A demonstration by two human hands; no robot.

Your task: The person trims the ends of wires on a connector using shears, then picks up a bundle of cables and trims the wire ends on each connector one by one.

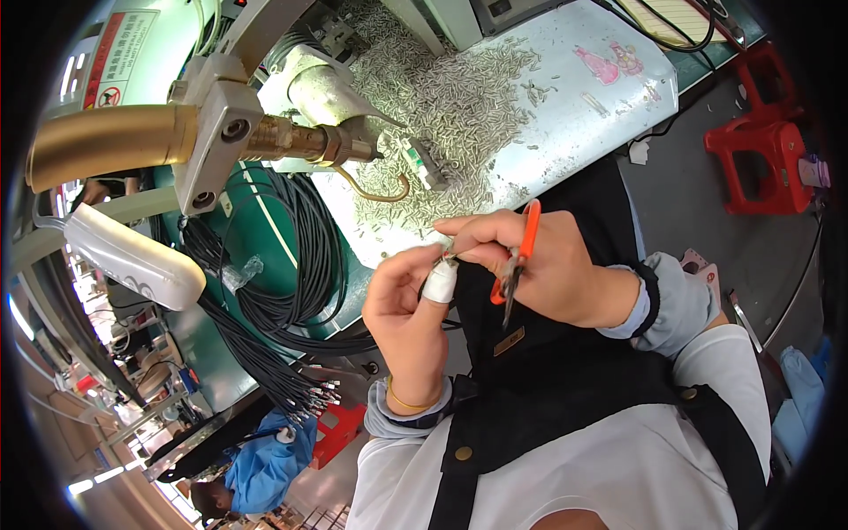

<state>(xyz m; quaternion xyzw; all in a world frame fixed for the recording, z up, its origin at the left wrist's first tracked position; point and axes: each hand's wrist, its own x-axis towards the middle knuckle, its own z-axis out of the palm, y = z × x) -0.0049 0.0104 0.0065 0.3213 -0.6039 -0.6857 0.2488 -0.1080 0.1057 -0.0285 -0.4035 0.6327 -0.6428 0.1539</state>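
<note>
My left hand [408, 296], its thumb wrapped in white tape [439, 283], pinches what looks like a black cable's end with small coloured wires at its tip [448, 254]. The fingertips of my right hand [552, 269] meet it there. Orange-handled scissors [529, 231] are tucked in my right hand, their dark blades pointing down toward my apron. Just beyond both hands, a heap of small metal pins or tubes [442, 97] covers part of the white work surface [609, 106]. Fingers hide most of the piece between them.
A brass-coloured nozzle assembly [291, 140] juts in over the heap, with a curved copper-coloured tube [380, 196] under it. Coiled black cables [296, 291] lie on the green bench at left. Red stools [760, 163] stand at right. A person in blue [265, 468] is at lower left.
</note>
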